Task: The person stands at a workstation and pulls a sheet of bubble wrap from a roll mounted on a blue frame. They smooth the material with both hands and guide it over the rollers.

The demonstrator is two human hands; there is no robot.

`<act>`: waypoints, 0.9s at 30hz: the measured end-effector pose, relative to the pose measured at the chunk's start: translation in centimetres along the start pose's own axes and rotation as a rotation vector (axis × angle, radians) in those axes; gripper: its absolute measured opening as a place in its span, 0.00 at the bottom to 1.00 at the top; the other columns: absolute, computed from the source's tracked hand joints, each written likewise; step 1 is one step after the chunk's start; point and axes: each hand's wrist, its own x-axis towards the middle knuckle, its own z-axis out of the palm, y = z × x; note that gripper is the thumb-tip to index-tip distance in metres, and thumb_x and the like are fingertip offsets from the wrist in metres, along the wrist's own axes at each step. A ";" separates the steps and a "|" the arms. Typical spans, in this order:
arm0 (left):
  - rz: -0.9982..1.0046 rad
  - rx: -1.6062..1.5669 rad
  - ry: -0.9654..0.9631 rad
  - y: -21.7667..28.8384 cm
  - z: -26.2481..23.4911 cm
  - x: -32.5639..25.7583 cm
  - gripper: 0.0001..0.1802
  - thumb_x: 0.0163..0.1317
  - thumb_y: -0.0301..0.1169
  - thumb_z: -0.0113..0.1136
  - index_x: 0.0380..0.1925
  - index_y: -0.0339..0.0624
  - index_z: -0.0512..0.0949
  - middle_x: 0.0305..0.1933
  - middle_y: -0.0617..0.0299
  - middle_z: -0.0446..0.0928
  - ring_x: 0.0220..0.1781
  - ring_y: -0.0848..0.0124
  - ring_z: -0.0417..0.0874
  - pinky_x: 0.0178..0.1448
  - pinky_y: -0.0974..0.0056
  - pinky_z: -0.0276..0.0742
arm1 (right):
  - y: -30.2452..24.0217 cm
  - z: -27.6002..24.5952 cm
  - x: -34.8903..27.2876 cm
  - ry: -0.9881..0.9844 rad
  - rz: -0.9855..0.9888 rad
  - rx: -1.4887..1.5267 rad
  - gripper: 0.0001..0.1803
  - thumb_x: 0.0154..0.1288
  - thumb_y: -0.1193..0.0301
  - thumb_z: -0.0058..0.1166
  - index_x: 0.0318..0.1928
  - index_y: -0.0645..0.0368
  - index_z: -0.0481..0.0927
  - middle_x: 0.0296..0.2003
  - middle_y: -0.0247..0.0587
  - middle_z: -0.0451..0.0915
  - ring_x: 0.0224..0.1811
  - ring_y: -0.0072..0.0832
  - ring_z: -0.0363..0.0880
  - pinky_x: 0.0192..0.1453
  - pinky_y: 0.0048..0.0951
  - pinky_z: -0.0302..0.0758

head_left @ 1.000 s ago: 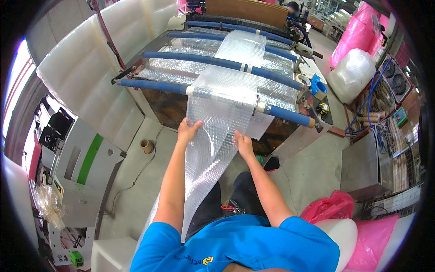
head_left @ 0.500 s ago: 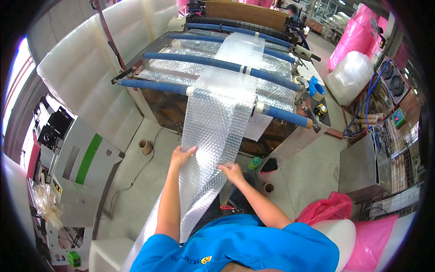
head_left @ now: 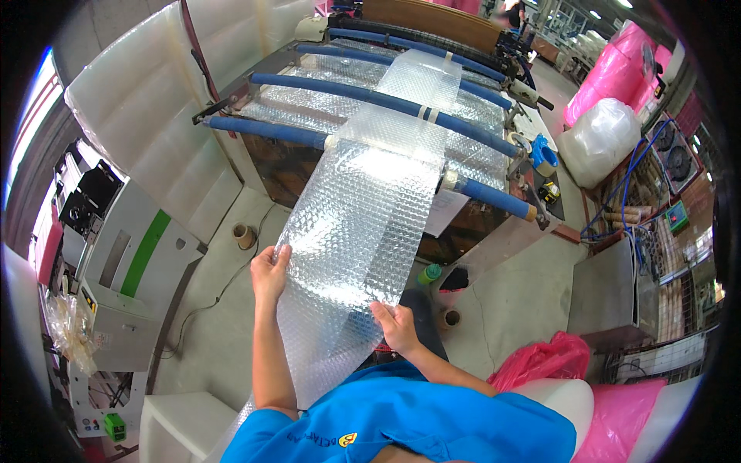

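Note:
A long strip of clear bubble wrap (head_left: 363, 208) runs over the blue rollers of a machine and slopes down toward me, its lower end trailing past my left side. My left hand (head_left: 270, 270) is closed on the strip's left edge, thumb on top. Lower down, my right hand (head_left: 395, 324) pinches the right edge. Between my hands the sheet is spread fairly flat and shines with reflected light. The nearest blue roller (head_left: 266, 131) carries the strip between two pale collars.
A grey cabinet with a green stripe (head_left: 145, 255) stands left. Cardboard tubes (head_left: 244, 236) and a green bottle (head_left: 430, 272) are on the floor. Blue tape (head_left: 544, 154) and a tape measure (head_left: 549, 191) lie on the machine's right side. Pink film (head_left: 540, 363) lies near my right.
My left hand has moved left and my right hand slightly lower, each gripping an edge. The strip between them has spread wider and flatter. My view has shifted a little.

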 end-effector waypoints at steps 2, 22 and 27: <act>0.040 -0.120 0.021 -0.4 0.6 -0.1 0.13 0.54 0.36 0.54 0.24 0.34 0.74 0.19 0.70 0.69 0.21 0.83 0.63 0.25 0.75 0.58 | -0.3 0.2 -0.3 0.012 0.016 0.063 0.20 0.58 0.60 0.48 0.16 0.61 0.69 0.11 0.26 0.64 0.15 0.12 0.59 0.18 0.19 0.57; 0.167 0.234 0.184 -9.8 11.6 2.1 0.21 0.55 0.48 0.45 0.37 0.42 0.66 0.26 0.48 0.74 0.31 0.50 0.74 0.33 0.54 0.68 | 16.3 -2.2 7.5 0.164 0.035 -0.235 0.27 0.60 0.49 0.38 0.19 0.61 0.68 0.14 0.31 0.64 0.19 0.20 0.62 0.25 0.24 0.61; 0.196 0.234 0.169 -9.1 10.9 1.5 0.29 0.46 0.55 0.55 0.38 0.43 0.66 0.24 0.52 0.73 0.26 0.55 0.75 0.31 0.56 0.68 | 15.7 -2.1 7.4 0.164 0.051 -0.219 0.27 0.59 0.49 0.38 0.19 0.61 0.68 0.14 0.31 0.64 0.18 0.20 0.61 0.25 0.25 0.60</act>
